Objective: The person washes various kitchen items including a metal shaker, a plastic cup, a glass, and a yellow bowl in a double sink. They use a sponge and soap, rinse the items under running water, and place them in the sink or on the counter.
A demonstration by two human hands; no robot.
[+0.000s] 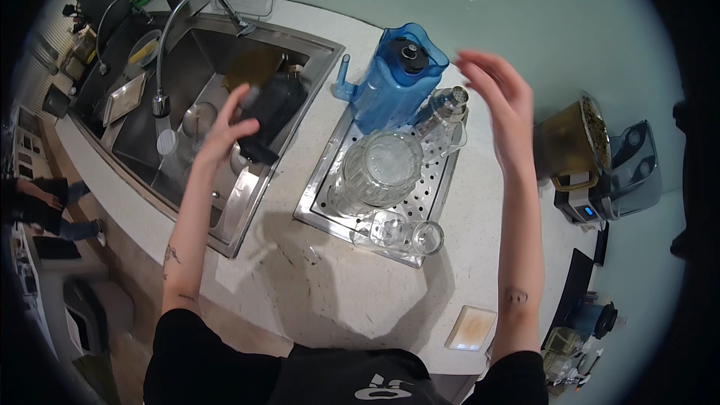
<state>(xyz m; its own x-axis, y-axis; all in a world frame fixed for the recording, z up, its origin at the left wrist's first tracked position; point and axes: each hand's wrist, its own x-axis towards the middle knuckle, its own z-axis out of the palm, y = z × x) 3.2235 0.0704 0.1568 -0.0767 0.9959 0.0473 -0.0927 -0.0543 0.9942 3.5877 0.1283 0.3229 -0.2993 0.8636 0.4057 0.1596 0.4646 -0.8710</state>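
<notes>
My left hand [228, 132] grips a black object [275, 107], motion-blurred, above the right side of a steel sink [329, 64]. Fingers apart and holding nothing, my right hand [503, 90] hovers beside a blue see-through blender jar [388, 93]. That jar appears upside down, its black hub facing up. It stands at the back of a perforated steel drain tray [306, 211]. Also on the tray are a thick ribbed glass vessel [388, 166], a clear vessel with a metal shaker top [453, 98], and a clear glass jar [394, 230] lying near the front.
A tall sprung faucet [163, 50] arches over the sink, where a round metal bowl [199, 118] and other dishes lie. At right stand a metal pot [562, 135] and an appliance with a lit display [588, 211]. Another person [48, 202] is at far left.
</notes>
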